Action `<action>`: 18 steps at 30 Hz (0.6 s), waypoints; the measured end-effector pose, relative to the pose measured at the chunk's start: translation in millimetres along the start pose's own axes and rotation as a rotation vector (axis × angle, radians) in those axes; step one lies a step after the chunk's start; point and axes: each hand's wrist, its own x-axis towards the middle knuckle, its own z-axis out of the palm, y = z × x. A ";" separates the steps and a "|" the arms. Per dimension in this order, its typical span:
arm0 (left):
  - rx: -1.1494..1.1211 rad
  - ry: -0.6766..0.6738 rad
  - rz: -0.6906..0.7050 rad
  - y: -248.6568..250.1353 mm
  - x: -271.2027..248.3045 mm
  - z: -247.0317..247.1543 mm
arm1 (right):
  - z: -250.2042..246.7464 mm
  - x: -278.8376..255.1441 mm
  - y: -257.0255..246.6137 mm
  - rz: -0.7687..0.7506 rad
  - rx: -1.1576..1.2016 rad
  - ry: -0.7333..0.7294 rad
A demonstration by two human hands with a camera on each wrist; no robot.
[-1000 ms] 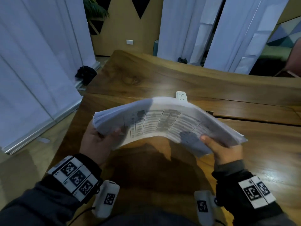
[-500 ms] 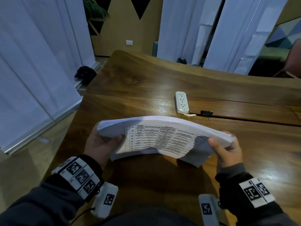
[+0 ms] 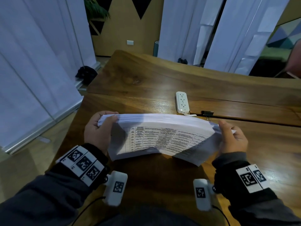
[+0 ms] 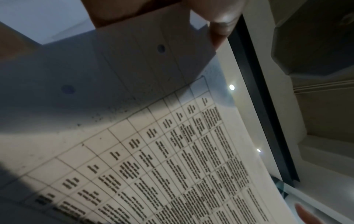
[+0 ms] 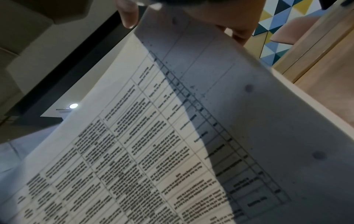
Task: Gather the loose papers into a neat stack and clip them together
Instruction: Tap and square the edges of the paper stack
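Left hand [image 3: 97, 132], right hand [image 3: 232, 141] — each gripping paper stack [image 3: 162, 136] end.

Overall light: dim, cool indoor tone in the head view.
Glare: pale sheen on the desk [image 3: 162, 105] beside the power strip [image 3: 182, 102], and at its right edge.
Shadows: dark patch on the desk beneath the paper stack [image 3: 161, 137]; grey bands cross the page in both wrist views.
Sources: small ceiling spots [image 4: 231, 87] above.
Distortion: wide-angle bending of the curtains [image 3: 32, 70].
Focus: wrist-view print soft, unreadable.
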 end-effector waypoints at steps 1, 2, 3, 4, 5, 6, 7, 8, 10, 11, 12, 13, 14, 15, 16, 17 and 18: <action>-0.025 -0.006 -0.016 -1.0 1.1 -0.4 | 1.1 2.2 -1.5 -0.009 -0.020 0.017; -0.046 -0.007 -0.024 -1.3 1.3 0.1 | 2.6 3.7 -3.0 -0.014 -0.038 0.031; -0.057 -0.007 -0.032 -1.5 1.3 0.8 | 3.6 5.1 -3.8 -0.022 -0.050 0.036; -0.063 -0.008 -0.037 -1.5 0.8 1.5 | 4.4 6.5 -3.5 -0.032 -0.057 0.037; -0.062 -0.001 -0.041 -2.4 1.0 2.1 | 5.3 7.2 -3.8 -0.039 -0.061 0.029; -0.052 0.007 -0.042 -2.5 1.1 2.3 | 6.2 7.8 -4.1 -0.050 -0.071 0.028; -0.044 0.011 -0.038 -3.0 1.5 2.1 | 6.0 9.2 -3.3 -0.061 -0.092 0.025; -0.036 0.010 -0.036 -3.0 1.9 1.6 | 6.1 10.4 -2.8 -0.069 -0.116 0.025; -0.035 -0.003 -0.040 -3.4 3.0 0.4 | 6.7 11.0 -3.6 -0.067 -0.139 0.014; -0.042 -0.017 -0.040 -3.8 3.1 -0.4 | 6.7 11.0 -3.6 -0.069 -0.137 0.011; -0.051 -0.028 -0.038 -3.6 2.5 -0.8 | 6.9 10.5 -3.9 -0.072 -0.128 0.015; -0.061 -0.037 -0.031 -4.0 2.1 -0.9 | 7.1 9.8 -4.5 -0.079 -0.112 0.012; -0.069 -0.042 -0.024 -4.1 1.3 -0.6 | 7.1 9.3 -5.0 -0.091 -0.096 0.012; -0.079 -0.042 -0.021 -4.4 1.0 -0.3 | 7.8 8.6 -5.9 -0.107 -0.082 0.007; -0.083 -0.041 -0.022 -4.5 0.9 0.3 | 8.5 8.1 -6.2 -0.124 -0.074 -0.001; -0.081 -0.039 -0.026 -5.0 1.1 0.4 | 8.8 7.9 -6.2 -0.134 -0.069 -0.012; -0.077 -0.037 -0.029 -5.0 1.1 0.6 | 9.1 7.2 -6.6 -0.135 -0.064 -0.023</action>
